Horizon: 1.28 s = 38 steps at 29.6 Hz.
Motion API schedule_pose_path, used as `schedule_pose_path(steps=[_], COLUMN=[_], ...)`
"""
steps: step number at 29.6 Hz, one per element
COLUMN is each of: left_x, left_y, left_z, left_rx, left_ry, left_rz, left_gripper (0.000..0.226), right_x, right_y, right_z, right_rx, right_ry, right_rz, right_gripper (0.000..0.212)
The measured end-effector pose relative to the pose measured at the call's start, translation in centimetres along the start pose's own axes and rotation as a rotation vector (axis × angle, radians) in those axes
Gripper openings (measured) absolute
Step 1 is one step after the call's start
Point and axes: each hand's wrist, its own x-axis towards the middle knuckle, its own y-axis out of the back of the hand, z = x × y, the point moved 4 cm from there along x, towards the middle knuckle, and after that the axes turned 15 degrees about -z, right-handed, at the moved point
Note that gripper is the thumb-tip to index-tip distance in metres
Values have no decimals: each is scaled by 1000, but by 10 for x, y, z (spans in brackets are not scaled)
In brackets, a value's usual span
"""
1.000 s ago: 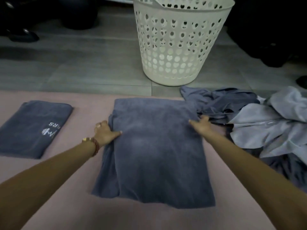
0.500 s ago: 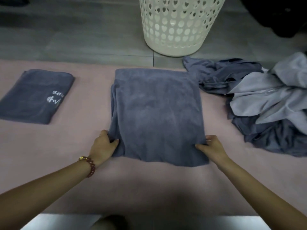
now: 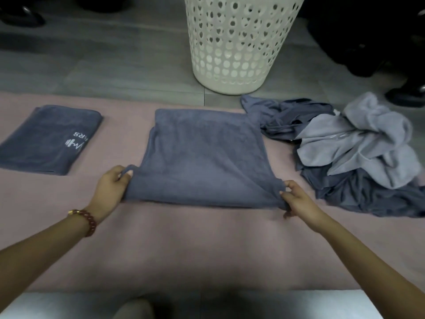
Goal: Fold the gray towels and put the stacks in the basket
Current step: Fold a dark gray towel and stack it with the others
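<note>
left hand [image 3: 110, 189]: clamped on the towel's [image 3: 207, 162] near-left corner, thumb on top, fingers curled under; corner lifted a bit off the mat [image 3: 207, 245].
right hand [image 3: 299, 201]: clamped on the towel's near-right corner, thumb and fingers pinching the cloth; that corner is raised too, cloth bunched at the grip.
towel: dark gray, part-folded into a rough rectangle in the middle of the mat; far edge lies flat near the mat's far edge, near edge held up between both hands; creases run from the grips toward the far side.
folded towel [image 3: 46, 139]: at the mat's left edge, well apart from the towel; flat neat rectangle, white logo on top.
pile [image 3: 358, 153]: unfolded towels, dark gray and lighter gray, heaped at the mat's right edge, just beside the towel's far-right corner; touching or not, cannot tell.
basket [image 3: 236, 42]: white, heart-shaped holes, upright on the floor [image 3: 103, 65] just past the mat's far edge; inside not visible.
mat: pink, spread on gray floor.
bracelet [image 3: 86, 219]: dark red beads, left wrist.
</note>
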Motion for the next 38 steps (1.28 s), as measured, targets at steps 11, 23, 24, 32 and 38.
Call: schedule_pose_path(steps=[11,23,24,32,38], left_x=[138,112,108,61,29], left_y=[101,190,184,85,12], left_z=[168,306,294,107,4], left_rx=[-257,-244,-236,75,599], left_ry=[-268,-743,-736,-385,-22], left_rz=[288,622,606,149,-682], left_gripper=[23,21,21,23,18], right_x=[58,-3,-5,6,21], right_y=[95,117,110,33,-10], right_z=[-205,-340,-325,-129,-34], right_rx=[-757,-304,-330,-664,-1107], right_ry=[272,891,895,507,-21], right_rz=[283,858,852,296,-392], right_gripper=[50,29,29,23,53])
